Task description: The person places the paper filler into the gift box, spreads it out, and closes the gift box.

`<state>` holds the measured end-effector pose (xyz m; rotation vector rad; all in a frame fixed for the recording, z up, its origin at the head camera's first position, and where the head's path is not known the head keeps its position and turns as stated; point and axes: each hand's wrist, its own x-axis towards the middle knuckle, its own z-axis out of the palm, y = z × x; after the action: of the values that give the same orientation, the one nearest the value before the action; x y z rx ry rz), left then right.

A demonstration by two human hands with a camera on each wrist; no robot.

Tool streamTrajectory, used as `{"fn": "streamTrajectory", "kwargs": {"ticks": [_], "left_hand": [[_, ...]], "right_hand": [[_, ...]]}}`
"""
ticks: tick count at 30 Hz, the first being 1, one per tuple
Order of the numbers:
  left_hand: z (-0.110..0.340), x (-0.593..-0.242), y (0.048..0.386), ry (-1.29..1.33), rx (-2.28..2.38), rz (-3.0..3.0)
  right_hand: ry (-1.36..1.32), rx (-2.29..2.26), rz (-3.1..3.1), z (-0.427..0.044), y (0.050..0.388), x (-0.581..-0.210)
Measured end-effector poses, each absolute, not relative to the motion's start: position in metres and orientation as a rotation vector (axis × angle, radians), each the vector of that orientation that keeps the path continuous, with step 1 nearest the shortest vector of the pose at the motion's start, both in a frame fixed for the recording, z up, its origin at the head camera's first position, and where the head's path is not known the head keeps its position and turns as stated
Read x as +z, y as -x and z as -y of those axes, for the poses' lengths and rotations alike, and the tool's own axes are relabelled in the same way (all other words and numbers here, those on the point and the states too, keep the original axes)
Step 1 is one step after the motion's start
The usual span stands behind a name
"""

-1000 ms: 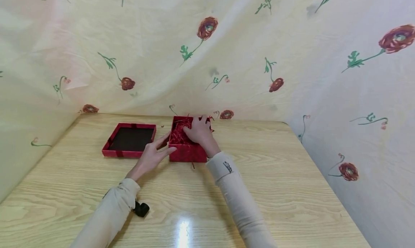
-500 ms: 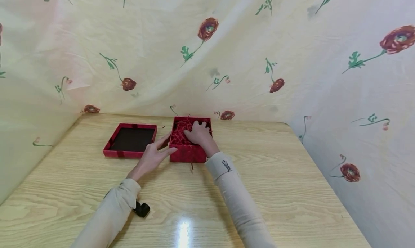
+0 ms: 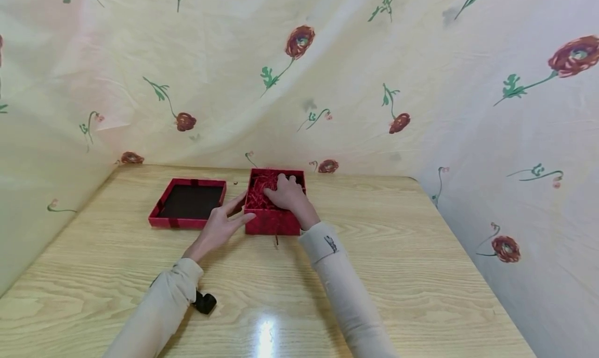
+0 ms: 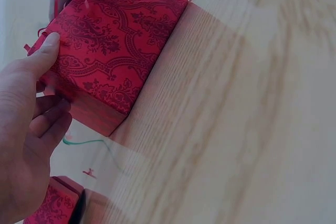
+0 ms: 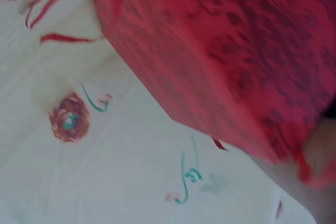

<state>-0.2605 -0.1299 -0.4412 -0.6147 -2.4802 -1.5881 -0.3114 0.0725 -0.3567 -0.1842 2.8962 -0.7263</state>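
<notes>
A red patterned box [image 3: 269, 223] stands lidless near the back of the table, filled with shredded red paper [image 3: 259, 193]. My left hand [image 3: 218, 229] holds its near left corner. In the left wrist view, the thumb [image 4: 48, 51] rests on the box's front wall [image 4: 113, 40] and bent fingers [image 4: 50, 121] lie against its left side. My right hand [image 3: 287, 196] reaches over the front rim into the right half of the box. Its fingertips are hidden inside. The right wrist view has mostly the box wall [image 5: 220, 51] and paper strands sticking out.
The box's lid [image 3: 180, 222] lies upturned to the left, its dark inside facing up. Loose paper strands [image 3: 276, 240] lie by the box. A small black object [image 3: 205, 302] is at the left sleeve. A flowered curtain [image 3: 224, 88] hangs behind the table.
My right hand has drawn slightly back from the box's far rim and sits lower inside. A strand that poked over the right rim is no longer seen there. The left hand keeps its place.
</notes>
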Motion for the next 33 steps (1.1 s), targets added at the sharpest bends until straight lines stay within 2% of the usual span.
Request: {"fn": "streamTrajectory", "kwargs": {"ticks": [17,27,33], "left_hand": [[0.13,-0.439,0.261,0.619,-1.589,2.497],[0.13,-0.439,0.261,0.607,-1.6,2.505],[0.131,-0.439,0.261,0.601,-1.592,2.512]], "right_hand": [[0.465,-0.847,-2.944,-0.099,0.272,-0.322],[0.809,-0.934,-2.695,-0.11,0.26,-0.323],[0.79,-0.785,-2.631,-0.107,0.263,-0.331]]}}
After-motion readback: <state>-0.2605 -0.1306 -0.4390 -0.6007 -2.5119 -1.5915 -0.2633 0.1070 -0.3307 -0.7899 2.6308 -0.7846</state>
